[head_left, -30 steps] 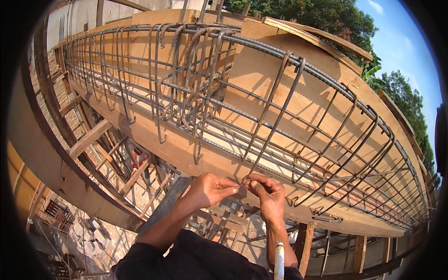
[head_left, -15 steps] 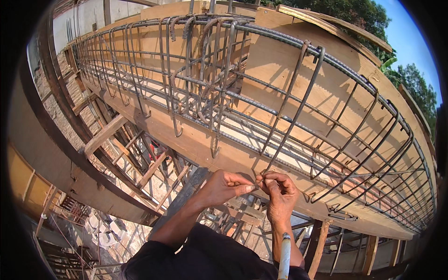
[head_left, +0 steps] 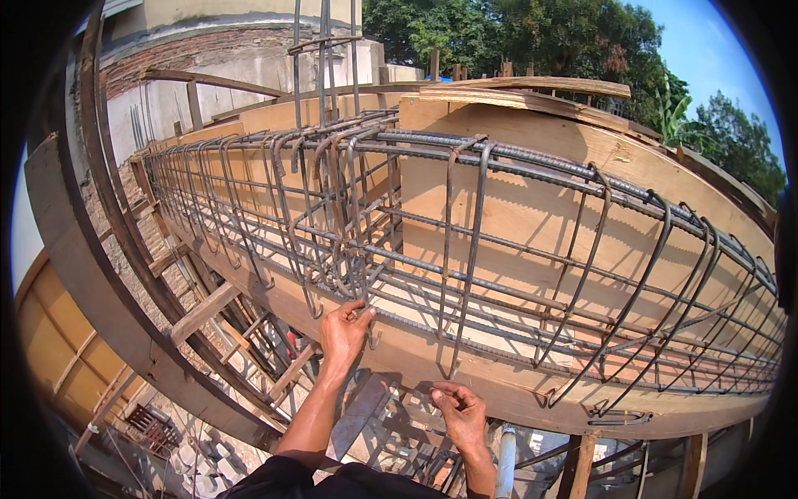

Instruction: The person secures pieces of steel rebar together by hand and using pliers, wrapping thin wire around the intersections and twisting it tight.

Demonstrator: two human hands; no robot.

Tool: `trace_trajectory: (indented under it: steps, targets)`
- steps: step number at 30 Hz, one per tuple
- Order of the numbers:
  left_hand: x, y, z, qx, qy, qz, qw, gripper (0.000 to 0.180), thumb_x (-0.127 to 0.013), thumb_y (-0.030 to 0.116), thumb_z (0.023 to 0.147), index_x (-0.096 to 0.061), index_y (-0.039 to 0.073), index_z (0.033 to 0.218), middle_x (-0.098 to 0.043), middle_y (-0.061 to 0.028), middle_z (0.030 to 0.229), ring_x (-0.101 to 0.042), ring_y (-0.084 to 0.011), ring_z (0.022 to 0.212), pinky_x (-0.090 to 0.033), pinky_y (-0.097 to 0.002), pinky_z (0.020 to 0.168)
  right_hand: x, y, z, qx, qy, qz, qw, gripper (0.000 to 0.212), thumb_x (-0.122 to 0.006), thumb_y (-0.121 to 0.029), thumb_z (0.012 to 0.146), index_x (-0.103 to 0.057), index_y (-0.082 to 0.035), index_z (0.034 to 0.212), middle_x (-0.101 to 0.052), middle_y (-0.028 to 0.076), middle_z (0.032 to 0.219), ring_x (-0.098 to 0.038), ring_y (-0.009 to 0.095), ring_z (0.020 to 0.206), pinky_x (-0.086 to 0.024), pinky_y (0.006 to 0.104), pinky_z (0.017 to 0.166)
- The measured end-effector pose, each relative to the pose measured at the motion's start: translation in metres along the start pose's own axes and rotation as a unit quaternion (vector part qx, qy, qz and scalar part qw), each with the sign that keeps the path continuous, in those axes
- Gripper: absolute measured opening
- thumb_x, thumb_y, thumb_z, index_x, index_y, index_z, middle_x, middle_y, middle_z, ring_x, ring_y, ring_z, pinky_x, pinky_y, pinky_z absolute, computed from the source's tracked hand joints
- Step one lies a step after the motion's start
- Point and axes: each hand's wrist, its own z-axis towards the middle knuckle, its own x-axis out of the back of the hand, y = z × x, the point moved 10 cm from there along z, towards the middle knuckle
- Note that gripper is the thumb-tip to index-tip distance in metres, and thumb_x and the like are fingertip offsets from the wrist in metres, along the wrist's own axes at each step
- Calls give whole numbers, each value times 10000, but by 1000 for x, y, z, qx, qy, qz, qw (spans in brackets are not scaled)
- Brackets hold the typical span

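A long cage of steel rebar, with stirrups around ribbed bars, lies along a plywood form. My left hand is raised to its lower edge, beside the hooked stirrup ends below the crowded bar junction. Its thumb and fingers are closed together; anything between them is too small to make out. Lower and to the right, my right hand is in front of the form's bottom board, apart from the steel. Its thumb and forefinger pinch together, and whatever they hold cannot be told.
A plywood panel stands behind the cage. The bottom board runs along its near side. Upright bars rise from the junction. Timber props and rubble are below at left. A pale pipe stands near my right forearm.
My hands, earlier together at the cage's lower edge, have come apart. The left has moved left to the hooked stirrup ends; the right has dropped lower. The view has tilted up.
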Motion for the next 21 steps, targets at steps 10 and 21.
trace_trajectory:
  steps: [10, 21]
  targets:
    - [-19, -12, 11, -3, -33, -64, 997, 445, -801, 247, 855, -717, -81, 1142, -764, -215, 985, -743, -220, 878, -569, -319, 782, 12, 50, -20, -60, -42, -9, 997, 150, -692, -35, 940, -728, 43, 1063, -753, 94, 912, -728, 149, 824, -591, 279, 735]
    - [-14, -7, 25, -20, -38, -73, 996, 378, -801, 238, 869, -747, -51, 1107, -769, -199, 919, -720, -181, 794, -551, -312, 698, 4, 29, -19, -51, -64, -38, 996, 129, -664, -60, 967, -728, 18, 1047, -741, 77, 926, -738, 173, 859, -593, 297, 767]
